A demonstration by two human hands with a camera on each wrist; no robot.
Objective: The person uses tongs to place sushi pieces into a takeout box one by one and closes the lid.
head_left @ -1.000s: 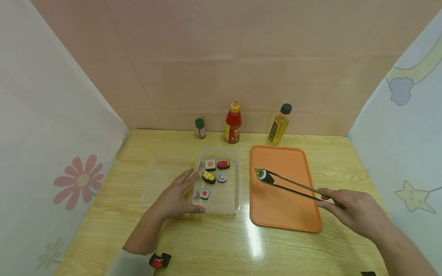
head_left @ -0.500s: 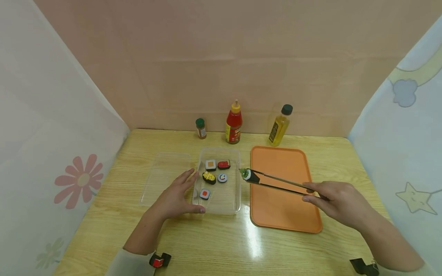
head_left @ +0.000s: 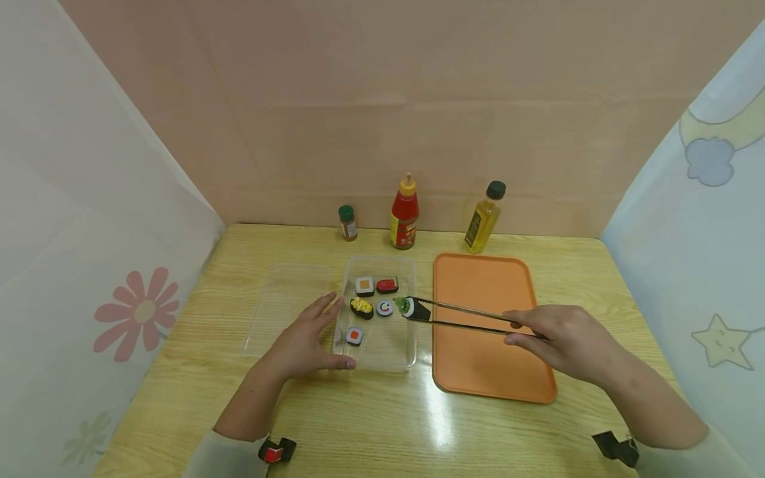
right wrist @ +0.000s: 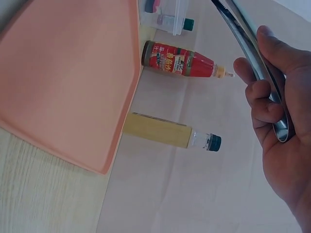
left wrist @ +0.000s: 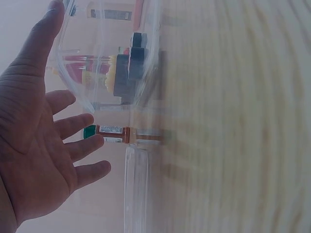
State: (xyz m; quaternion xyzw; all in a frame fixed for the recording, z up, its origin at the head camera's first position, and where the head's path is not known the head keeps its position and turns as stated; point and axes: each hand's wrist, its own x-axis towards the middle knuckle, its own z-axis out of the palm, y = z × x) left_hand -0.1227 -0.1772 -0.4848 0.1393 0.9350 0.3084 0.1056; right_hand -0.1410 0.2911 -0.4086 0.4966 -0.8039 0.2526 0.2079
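Observation:
My right hand (head_left: 564,338) grips metal tongs (head_left: 469,317), fingers curled round their handle end. Between the tongs' tips is a cone-shaped sushi hand roll (head_left: 415,309) with a black wrap and green topping, over the right wall of the clear plastic container (head_left: 391,348). Inside the container lie several sushi pieces, among them a yellow-topped one (head_left: 361,307), a red-topped one (head_left: 387,285) and a roll with a red-orange centre (head_left: 354,336). My left hand (head_left: 305,342) rests with spread fingers along the container's left side, its thumb near the front left corner.
An orange tray (head_left: 493,358) lies right of the container, under the tongs. A clear lid (head_left: 281,305) lies to the left. Behind stand a small green-capped jar (head_left: 348,224), a red sauce bottle (head_left: 404,216) and a yellow oil bottle (head_left: 483,219).
My right hand has moved left with the tongs, carrying the hand roll from above the orange tray to the container's right side. My left hand has stayed in place.

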